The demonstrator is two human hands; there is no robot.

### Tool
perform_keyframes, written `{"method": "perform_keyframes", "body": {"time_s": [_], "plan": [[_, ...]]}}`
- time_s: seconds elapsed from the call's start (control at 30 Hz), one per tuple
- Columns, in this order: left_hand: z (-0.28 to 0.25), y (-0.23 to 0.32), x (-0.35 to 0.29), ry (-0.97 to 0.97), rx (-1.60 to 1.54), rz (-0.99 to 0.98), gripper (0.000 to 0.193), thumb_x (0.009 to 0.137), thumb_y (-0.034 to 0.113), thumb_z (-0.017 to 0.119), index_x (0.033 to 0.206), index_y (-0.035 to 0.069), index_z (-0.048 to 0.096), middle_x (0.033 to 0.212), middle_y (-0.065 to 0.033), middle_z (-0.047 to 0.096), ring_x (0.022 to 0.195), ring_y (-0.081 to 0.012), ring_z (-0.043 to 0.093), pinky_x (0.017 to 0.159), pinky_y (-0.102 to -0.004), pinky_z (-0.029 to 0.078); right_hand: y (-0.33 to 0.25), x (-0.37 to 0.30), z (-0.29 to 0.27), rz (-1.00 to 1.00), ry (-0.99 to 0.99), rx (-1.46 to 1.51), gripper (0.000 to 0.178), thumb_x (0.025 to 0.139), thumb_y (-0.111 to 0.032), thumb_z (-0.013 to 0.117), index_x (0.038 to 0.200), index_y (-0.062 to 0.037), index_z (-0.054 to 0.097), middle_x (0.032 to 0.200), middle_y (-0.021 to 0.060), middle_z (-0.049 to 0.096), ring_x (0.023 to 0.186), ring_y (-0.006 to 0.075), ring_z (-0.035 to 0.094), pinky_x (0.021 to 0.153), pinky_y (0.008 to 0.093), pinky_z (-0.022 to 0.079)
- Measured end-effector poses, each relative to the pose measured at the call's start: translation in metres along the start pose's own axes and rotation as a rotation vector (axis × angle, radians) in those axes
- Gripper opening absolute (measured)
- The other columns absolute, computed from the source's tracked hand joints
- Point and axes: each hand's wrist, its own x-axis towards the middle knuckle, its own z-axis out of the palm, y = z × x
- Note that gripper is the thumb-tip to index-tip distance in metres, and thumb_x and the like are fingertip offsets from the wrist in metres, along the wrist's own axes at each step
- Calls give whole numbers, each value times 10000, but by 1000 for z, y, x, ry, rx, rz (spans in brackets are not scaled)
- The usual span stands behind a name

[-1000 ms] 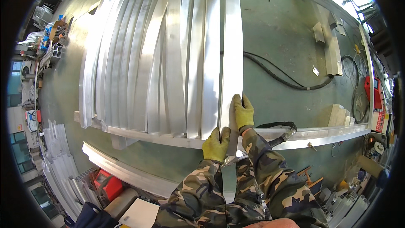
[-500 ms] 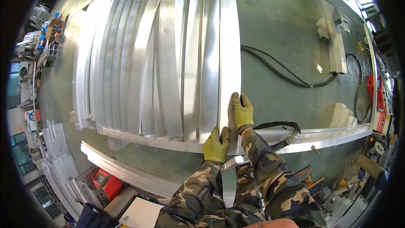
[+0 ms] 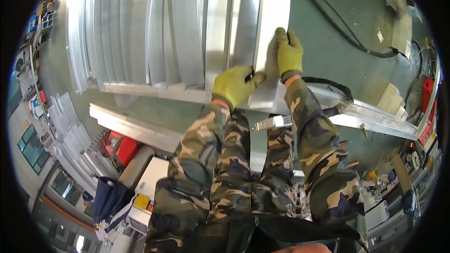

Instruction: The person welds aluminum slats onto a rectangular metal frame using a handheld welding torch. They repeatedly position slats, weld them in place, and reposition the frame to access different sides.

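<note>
A long silver metal bar lies at the right end of a row of similar metal bars, its near end resting on a frame beam. My left hand, in a yellow-green glove, is at the bar's left edge near that end, fingers curled and thumb on the top face. Farther along, my gloved right hand grips the right edge; some of its fingers are hidden. Below the bar's end, a silver piece with a flat end sits between my forearms.
A black cable curves over the green floor, and a black hose lies across the right beam. Loose metal lengths and a red machine stand at the left. Square tubing lies far right.
The view has shifted, so the bars sit higher in the picture. My left hand has turned, and its thumb and fingers now lie across the bar's edge. My right hand keeps to the right edge.
</note>
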Motion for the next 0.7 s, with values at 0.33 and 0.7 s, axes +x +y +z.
{"method": "perform_keyframes", "body": {"time_s": [0.33,0.7], "plan": [[0,-2,39,-68,7,-31,614,870,560,752,1216,54,711,1121,-162,747,1035,-337,707,903,-417,547,21,19,1,33,113,105,552,981,-357,736,1346,48,646,1221,150,727,1086,207,656,971,306,502],[8,0,46,-2,-17,-3,519,849,510,796,1129,76,748,1049,-131,767,978,-328,717,865,-428,556,33,26,0,-24,141,171,538,976,-350,745,1336,40,658,1198,140,730,1070,201,654,974,304,500]]}}
